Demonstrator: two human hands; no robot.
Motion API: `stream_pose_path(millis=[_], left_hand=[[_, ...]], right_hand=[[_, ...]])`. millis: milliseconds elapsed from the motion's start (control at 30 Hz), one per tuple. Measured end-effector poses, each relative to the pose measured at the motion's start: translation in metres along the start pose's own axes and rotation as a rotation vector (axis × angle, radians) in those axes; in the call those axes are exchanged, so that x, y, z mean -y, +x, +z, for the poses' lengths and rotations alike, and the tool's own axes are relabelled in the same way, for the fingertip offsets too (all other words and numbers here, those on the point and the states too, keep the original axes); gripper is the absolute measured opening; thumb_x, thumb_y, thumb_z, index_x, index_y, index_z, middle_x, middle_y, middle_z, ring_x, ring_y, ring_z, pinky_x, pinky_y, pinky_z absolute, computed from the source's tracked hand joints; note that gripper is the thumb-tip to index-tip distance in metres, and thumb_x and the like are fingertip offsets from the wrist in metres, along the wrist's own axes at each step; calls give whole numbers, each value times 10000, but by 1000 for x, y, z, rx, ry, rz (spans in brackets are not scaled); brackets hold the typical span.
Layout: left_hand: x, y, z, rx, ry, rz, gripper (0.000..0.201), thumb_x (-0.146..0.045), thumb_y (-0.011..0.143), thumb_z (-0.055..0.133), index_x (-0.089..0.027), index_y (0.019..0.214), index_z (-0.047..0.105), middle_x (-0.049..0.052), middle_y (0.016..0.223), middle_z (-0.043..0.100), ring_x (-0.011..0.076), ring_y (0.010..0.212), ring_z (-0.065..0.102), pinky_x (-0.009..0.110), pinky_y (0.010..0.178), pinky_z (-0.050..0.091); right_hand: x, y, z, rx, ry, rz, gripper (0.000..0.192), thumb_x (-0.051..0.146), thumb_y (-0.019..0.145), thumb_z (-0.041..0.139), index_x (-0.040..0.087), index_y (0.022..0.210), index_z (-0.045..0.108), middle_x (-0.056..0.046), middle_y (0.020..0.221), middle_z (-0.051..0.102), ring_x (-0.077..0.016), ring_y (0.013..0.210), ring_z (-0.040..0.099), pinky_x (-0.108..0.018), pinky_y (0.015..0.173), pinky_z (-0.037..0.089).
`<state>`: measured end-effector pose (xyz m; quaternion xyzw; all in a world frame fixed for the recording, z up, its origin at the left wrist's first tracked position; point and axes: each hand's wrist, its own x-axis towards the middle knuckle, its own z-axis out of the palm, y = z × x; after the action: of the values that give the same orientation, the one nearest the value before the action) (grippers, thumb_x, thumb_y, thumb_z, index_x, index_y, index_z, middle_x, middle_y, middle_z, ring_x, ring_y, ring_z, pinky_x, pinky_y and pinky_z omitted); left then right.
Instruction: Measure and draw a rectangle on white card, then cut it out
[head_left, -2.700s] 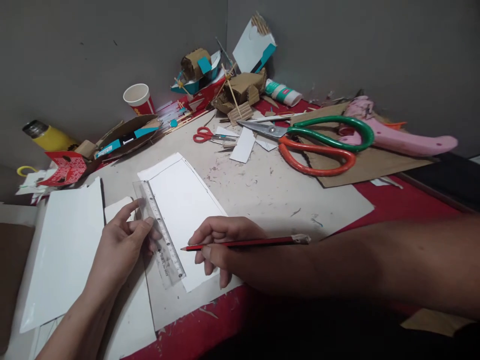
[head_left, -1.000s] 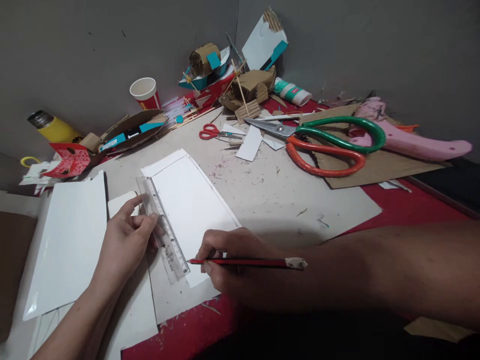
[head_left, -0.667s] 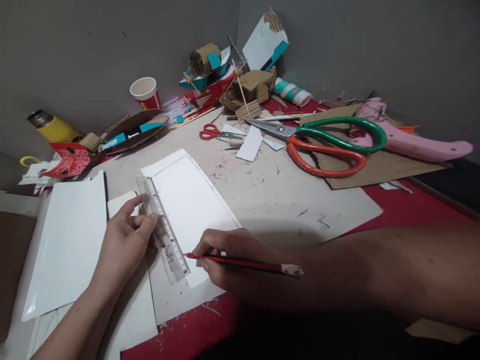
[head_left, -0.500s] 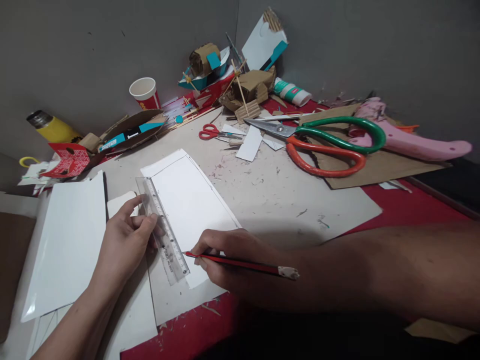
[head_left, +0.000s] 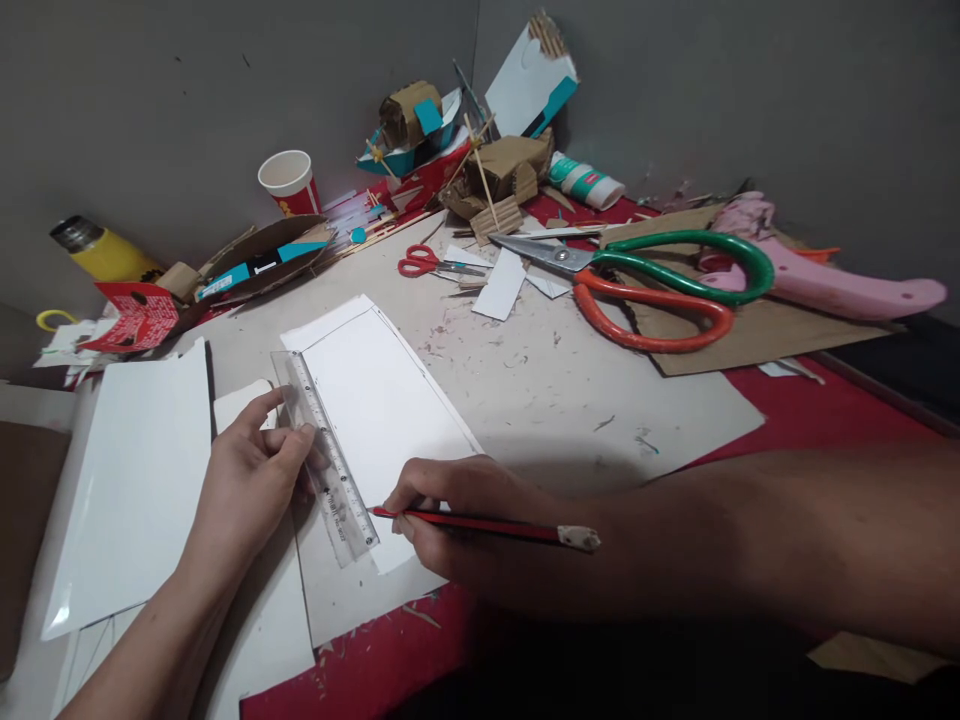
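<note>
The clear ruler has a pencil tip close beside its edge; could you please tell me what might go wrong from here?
The ruler might pivot, since the left hand holds it partway along and its near end is unheld. The pencil in the right hand, its tip close to the ruler's edge, could then stray across the white sheet.

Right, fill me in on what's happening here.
The person's left hand holds a clear plastic ruler along the left side of a white rectangular sheet. The right hand holds a thin red-and-black wooden pencil, its tip by the ruler's marked edge. Dark lines show near the sheet's far and right edges. Large metal scissors with green and orange handles lie farther off to the right.
</note>
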<state>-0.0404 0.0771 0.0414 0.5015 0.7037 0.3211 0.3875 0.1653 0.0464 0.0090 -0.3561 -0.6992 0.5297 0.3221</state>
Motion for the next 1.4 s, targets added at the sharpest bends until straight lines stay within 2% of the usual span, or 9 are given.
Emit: stream_pose_path(millis=[133,333,1133,1400], left_hand=[[0,0,1,-3,-3,-4,570,-309,797,692,-129,1307,511,-31,542,646,105,386,485,208,385,403],[-2,-1,1,-6,-2,2,553,-295,806,690,-121,1301,516,-28,540,646,98,397,495,194,399,396],[-2,-2,0,-1,0,-1,550,-306,800,693,-141,1295,519,-32,545,642,107,396,499,203,390,407],[2,-1,-1,4,5,10,536,-312,811,687,-152,1293,518,-28,553,649,108,399,505,206,404,415]], right_hand=[[-2,1,2,23,-1,38,181,55,758,518,213,818,582,77,593,549,-66,462,427,-174,459,360],[9,4,-3,50,-15,108,210,22,709,530,221,770,557,86,559,527,-73,453,411,-180,468,364],[3,0,-3,113,-40,82,135,90,675,491,213,710,534,72,542,540,-68,444,426,-155,426,348],[10,0,-8,171,-27,150,151,69,672,514,220,686,519,63,557,560,-84,462,447,-180,442,366]])
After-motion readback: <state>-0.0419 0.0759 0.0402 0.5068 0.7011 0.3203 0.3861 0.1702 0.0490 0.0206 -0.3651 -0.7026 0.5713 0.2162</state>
